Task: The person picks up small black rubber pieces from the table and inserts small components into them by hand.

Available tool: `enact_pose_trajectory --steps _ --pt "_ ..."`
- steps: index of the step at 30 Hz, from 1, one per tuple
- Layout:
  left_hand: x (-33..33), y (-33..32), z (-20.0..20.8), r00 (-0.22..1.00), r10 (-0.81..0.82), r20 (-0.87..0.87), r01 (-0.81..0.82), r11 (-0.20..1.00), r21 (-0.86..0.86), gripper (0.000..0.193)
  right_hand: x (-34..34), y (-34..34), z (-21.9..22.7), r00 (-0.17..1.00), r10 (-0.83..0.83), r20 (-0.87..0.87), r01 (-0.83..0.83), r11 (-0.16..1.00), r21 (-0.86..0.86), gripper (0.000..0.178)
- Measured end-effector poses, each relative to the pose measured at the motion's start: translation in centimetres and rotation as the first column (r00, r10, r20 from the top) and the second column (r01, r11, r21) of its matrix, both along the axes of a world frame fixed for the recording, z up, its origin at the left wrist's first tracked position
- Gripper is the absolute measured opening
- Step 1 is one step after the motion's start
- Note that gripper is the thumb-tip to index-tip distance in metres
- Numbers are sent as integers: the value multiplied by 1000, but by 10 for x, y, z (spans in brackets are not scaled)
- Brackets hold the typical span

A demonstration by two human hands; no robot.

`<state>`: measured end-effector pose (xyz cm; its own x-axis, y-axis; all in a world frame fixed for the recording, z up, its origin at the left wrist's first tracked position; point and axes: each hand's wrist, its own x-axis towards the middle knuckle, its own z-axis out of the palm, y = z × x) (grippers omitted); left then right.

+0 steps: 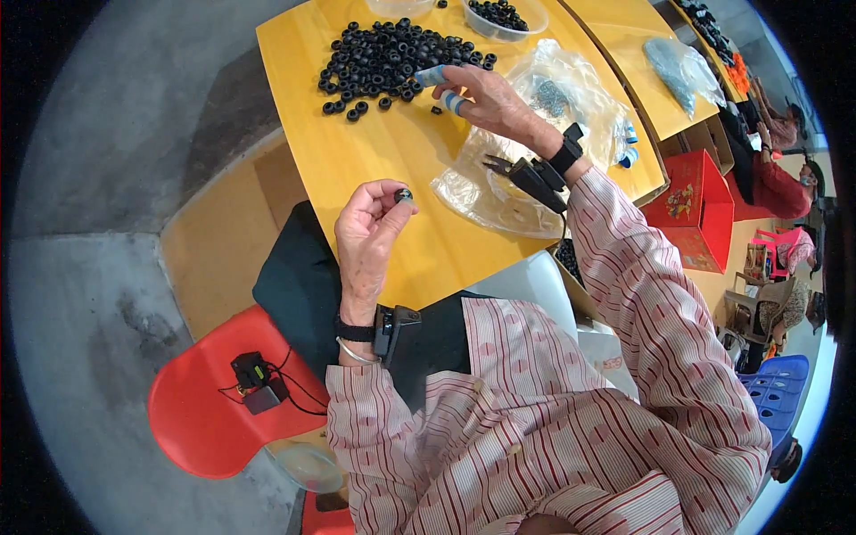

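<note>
Pinching a black bead (403, 194), left grip (367, 232) curled; right grip (489, 101) loosely parted beside the bead pile (379, 58).

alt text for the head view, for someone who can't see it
A person's left hand pinches a small dark piece at a yellow table; the right hand, blue tape around two fingers, is at the edge of a pile of small black rings, near a clear plastic bag.

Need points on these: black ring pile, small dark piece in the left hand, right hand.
Black ring pile (382, 64): head view, rings mid-heap.
Small dark piece (403, 194): head view, its exposed face.
Right hand (497, 102): head view, back of the hand.
</note>
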<state>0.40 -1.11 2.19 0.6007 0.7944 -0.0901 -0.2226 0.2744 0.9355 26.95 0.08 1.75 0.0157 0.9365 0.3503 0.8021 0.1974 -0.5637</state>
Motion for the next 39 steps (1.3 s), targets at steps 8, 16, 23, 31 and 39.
enact_pose_trajectory --steps 8,16,23,31,39 --pt "-2 2 -3 1000 6 8 -6 1000 -1 22 -15 8 3 919 -45 392 94 990 -107 26" --pt "-8 2 1 996 70 48 -69 998 -8 20 -26 -16 26 989 34 -144 -61 981 -186 33" --pt "-12 -22 14 964 221 149 -219 975 -32 20 -103 -80 52 537 65 -841 -222 973 -66 53" --pt "-23 -66 32 897 363 251 -368 929 -28 21 -150 -107 50 311 114 -944 -273 962 27 53" --pt "-27 -94 39 876 423 233 -439 898 20 18 -162 -132 50 353 238 -905 -309 943 127 45"
